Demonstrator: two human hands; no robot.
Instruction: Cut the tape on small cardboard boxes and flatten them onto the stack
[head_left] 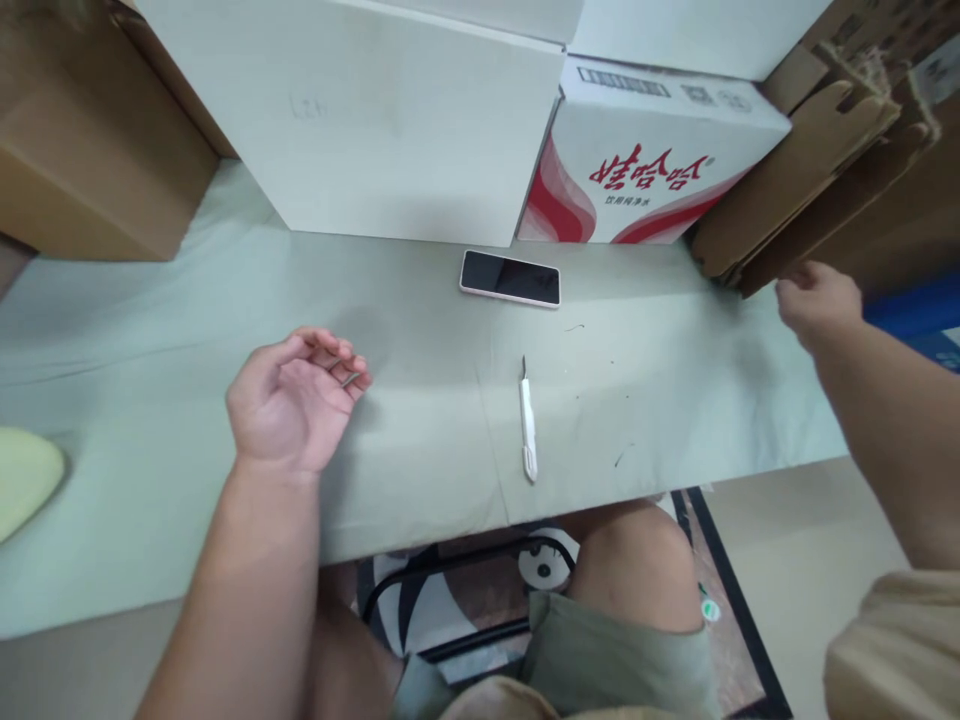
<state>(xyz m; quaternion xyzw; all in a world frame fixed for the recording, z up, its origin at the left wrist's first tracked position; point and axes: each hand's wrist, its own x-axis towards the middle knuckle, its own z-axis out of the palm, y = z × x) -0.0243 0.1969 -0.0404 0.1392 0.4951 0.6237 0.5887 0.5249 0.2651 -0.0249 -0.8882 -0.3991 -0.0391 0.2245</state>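
Observation:
My left hand (294, 402) rests palm-up on the pale green cloth, fingers curled around a small thin metal piece (349, 378) at the fingertips. A white-handled scalpel (528, 424) lies on the cloth to its right, blade pointing away from me. A phone (511, 277) with a dark screen lies flat further back. My right hand (817, 300) reaches to the far right, fingers curled at the edge of a stack of flattened brown cardboard (810, 165); whether it grips the cardboard I cannot tell.
A big white box (375, 120) and a red-and-white printed carton (645, 160) stand along the back. A brown carton (90, 150) sits at the left, a pale yellow object (22, 475) at the left edge. The table's front edge (600, 500) is above my knees.

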